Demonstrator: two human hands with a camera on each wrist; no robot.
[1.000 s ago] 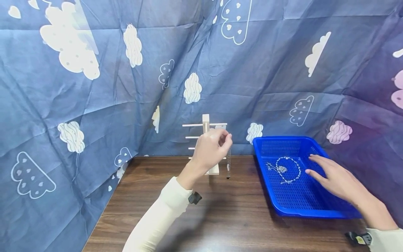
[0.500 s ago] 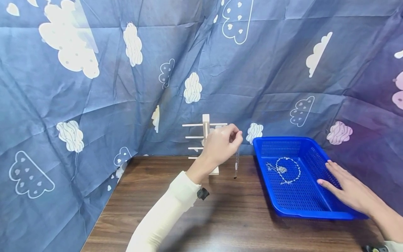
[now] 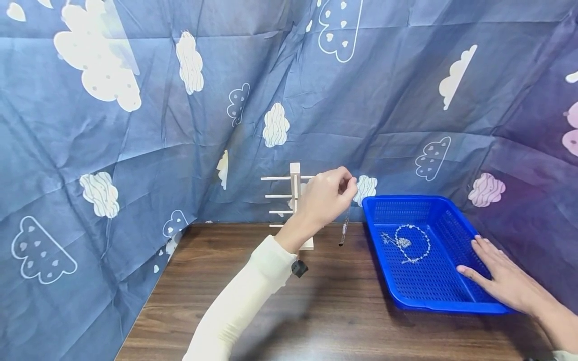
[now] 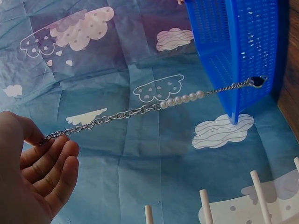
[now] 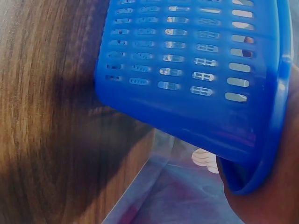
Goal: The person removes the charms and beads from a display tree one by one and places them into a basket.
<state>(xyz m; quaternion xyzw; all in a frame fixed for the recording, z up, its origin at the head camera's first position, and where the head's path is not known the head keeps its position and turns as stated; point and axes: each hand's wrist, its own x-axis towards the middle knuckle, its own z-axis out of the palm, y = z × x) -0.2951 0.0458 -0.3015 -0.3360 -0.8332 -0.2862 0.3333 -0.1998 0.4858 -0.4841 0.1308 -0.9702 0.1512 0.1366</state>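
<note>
My left hand pinches the upper end of a silver chain necklace between thumb and forefinger. The necklace has a row of white pearls and a dark pendant at its lower end, and it hangs free just left of the blue basket. Behind that hand stands a pale wooden peg rack, its right-hand pegs partly covered. My right hand rests on the basket's right rim, fingers extended and thumb over the inside.
Inside the basket lie a loop of clear beads and a small heap of silvery jewellery. The brown wooden table meets a blue cloud-print cloth at the back and both sides.
My left hand has moved right and slightly up, carrying the necklace away from the peg rack towards the basket. My right hand has shifted right from over the basket's inside onto its rim.
</note>
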